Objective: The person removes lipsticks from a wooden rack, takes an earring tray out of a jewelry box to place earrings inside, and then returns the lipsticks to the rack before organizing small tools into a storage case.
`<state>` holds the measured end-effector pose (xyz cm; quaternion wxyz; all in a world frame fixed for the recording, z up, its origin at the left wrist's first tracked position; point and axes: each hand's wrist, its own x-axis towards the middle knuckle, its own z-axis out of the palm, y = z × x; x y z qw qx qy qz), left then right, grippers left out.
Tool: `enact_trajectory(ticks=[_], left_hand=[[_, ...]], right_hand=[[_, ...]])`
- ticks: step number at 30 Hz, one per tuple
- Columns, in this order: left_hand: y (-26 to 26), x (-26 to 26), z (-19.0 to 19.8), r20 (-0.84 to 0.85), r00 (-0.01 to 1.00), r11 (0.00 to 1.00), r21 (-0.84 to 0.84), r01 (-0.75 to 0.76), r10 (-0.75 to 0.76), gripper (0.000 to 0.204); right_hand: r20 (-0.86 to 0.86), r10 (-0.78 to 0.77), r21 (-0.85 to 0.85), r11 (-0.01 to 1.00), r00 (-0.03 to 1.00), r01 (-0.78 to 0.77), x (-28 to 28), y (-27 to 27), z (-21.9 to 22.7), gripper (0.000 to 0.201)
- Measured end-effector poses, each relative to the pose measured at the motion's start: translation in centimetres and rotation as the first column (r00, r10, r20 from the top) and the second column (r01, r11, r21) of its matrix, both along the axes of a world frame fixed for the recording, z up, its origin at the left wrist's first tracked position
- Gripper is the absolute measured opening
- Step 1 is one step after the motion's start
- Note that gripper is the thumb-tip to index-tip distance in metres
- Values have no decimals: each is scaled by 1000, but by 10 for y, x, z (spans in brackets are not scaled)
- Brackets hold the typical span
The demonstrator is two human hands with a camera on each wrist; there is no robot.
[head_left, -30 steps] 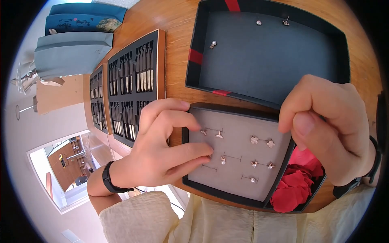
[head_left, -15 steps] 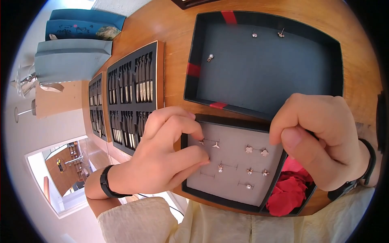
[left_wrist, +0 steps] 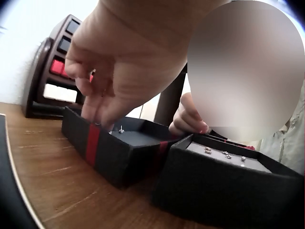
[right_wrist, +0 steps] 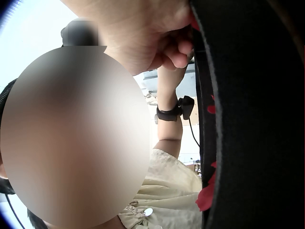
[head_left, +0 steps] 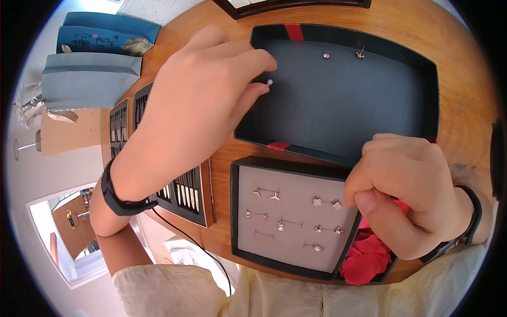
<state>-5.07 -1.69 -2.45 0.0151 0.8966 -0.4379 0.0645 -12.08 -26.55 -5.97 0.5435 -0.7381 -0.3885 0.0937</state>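
Observation:
My left hand [head_left: 195, 95] reaches over the left wall of the dark tray [head_left: 348, 100]. Its thumb and index finger come down around a pearl stud earring [head_left: 270, 82], with a gap between the fingertips. From the left wrist view, those fingers dip inside the tray by the pearl stud [left_wrist: 97, 124]. Two more stud earrings, one here [head_left: 326, 55] and another [head_left: 360, 54], lie towards the tray's far side. My right hand [head_left: 404, 193], fingers curled with the thumb against the index finger, stays over the right edge of the grey-lined earring box [head_left: 285, 232]; nothing shows in its grip.
Several earrings sit in slots on the box's grey pad, and one slot [head_left: 264, 234] has none. Red petals [head_left: 364, 259] fill its right compartment. Cases of dark-handled tools [head_left: 187, 193] and paper bags [head_left: 92, 79] stand left. A dark wooden rack [left_wrist: 52, 76] stands behind the tray.
My left hand has left the earring box and moved up to the pearl stud in the tray. A pair of earrings now shows on the pad where it was. The right hand keeps its place.

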Motion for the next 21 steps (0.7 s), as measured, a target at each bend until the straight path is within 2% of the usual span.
enact_trajectory(ticks=[2,4,8,11,13,14,16,20,21], left_hand=[[-5,4,-8,55,998,999,9,38,-38,18],[-9,4,-13,55,998,986,165,19,-28,19],[-11,5,-20,64,998,981,196,10,-23,18],[-8,7,-22,70,997,988,157,13,-24,15],[-6,7,-20,-100,995,1000,-2,8,-8,14],[-5,6,-18,-98,995,1000,-2,7,-7,14],[-3,2,-12,-149,988,992,-128,20,-39,14],[-3,-8,3,-127,991,997,-81,17,-28,15],[-7,-11,6,-81,994,992,-107,65,-73,15]], right_hand=[[9,-5,6,1000,1000,5,0,0,-2,15],[9,-5,10,1000,1000,5,-1,1,-3,15],[21,-31,0,1000,999,31,-2,3,-4,14],[23,-44,9,999,999,44,-3,3,-4,13],[21,-45,9,999,999,45,-3,3,-4,12],[12,-49,11,999,999,49,-3,4,-3,11],[2,-52,12,999,999,52,-3,4,-2,11],[-14,-81,23,996,997,81,-5,5,-1,11],[-28,-83,25,996,996,84,-5,6,-1,12]])
